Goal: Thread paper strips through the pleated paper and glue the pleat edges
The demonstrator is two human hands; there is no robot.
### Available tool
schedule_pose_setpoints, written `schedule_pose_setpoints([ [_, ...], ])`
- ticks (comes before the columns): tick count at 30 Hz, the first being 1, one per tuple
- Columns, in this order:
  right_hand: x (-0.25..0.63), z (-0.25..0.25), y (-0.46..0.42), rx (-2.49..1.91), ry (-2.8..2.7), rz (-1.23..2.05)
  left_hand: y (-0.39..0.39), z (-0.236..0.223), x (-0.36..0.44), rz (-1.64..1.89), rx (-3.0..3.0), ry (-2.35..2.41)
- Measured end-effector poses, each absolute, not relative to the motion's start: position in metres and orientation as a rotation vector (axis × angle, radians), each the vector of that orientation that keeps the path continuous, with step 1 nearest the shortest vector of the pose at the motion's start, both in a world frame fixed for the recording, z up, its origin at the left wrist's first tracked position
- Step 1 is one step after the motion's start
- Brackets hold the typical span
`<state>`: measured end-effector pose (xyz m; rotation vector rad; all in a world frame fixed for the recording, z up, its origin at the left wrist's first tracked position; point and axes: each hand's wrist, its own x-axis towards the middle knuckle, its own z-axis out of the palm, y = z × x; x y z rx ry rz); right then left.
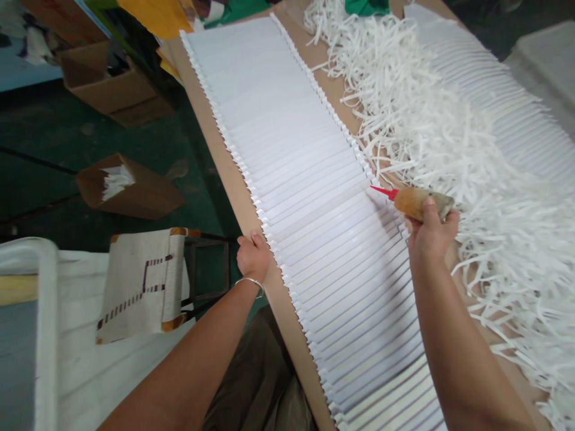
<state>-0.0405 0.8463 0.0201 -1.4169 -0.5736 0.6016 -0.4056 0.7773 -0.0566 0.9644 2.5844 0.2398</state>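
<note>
My right hand (431,230) is wrapped round a glue bottle (411,202), a yellowish squeeze bottle with a thin red nozzle. The nozzle points left, over the right edge of a long row of overlapping white paper pieces (327,173). Whether its tip touches the paper I cannot tell. At the row's left edge, my left hand (254,256) is closed at the table's rim, wearing a bracelet on the wrist. Its fingertips are partly hidden, and I cannot make out what they hold. Both long edges of the row show small folded or notched ends.
A heap of white paper strips (449,126) covers the right of the brown table (215,155). Behind it lies another row of overlapped sheets (485,78). Cardboard boxes (135,191), a woven stool (139,281) and a white plastic tub (47,335) stand on the left.
</note>
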Motion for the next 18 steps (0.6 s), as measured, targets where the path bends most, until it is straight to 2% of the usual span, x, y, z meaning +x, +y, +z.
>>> schedule_pose_setpoints([
  [9, -0.028, -0.006, 0.886, -1.360, -0.554, 0.629, 0.778, -0.064, -0.408, 0.206, 0.980, 2.619],
  [18, -0.032, -0.015, 0.885, -1.445, -0.630, 0.591, 0.778, -0.062, -0.407, 0.231, 0.983, 2.606],
])
